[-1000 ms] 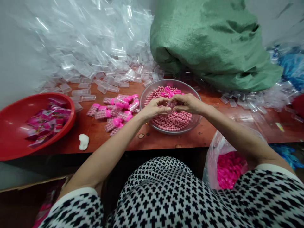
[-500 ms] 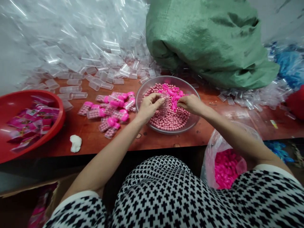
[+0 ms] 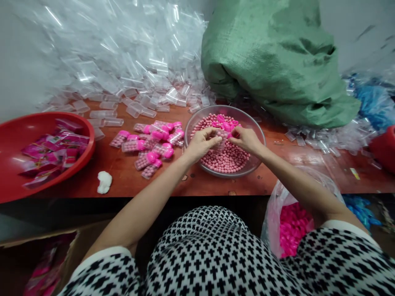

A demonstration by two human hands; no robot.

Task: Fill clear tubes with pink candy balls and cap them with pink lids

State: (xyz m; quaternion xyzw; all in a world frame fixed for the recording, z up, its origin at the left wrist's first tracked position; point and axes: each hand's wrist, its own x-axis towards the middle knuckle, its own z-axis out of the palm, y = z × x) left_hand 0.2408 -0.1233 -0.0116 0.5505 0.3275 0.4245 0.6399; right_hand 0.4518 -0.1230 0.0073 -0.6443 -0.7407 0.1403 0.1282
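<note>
Over a round bowl [image 3: 261, 159] of pink beads [image 3: 226, 161], my left hand [image 3: 202, 143] is closed on a clear plastic tube [image 3: 221, 139] with pink beads inside. My right hand [image 3: 247, 139] pinches a small bright pink plastic piece [image 3: 229, 135] at the tube's end; fingers partly hide it, and I cannot tell if it is seated. More bright pink plastic pieces [image 3: 226, 123] lie on the beads. Left of the bowl rests a group of bead-filled tubes with pink caps [image 3: 151, 142].
Clear tubes [image 3: 108, 114] pile up behind. A green sack [image 3: 271, 61] stands at the back. A red basin [image 3: 18, 168] of pink packets is at left, near a white lump [image 3: 104, 182]. A plastic bag of pink pieces [image 3: 293, 226] hangs below the table's front edge.
My right hand has come left, bringing its pink piece to the tube in my left hand. The whole view has shifted slightly.
</note>
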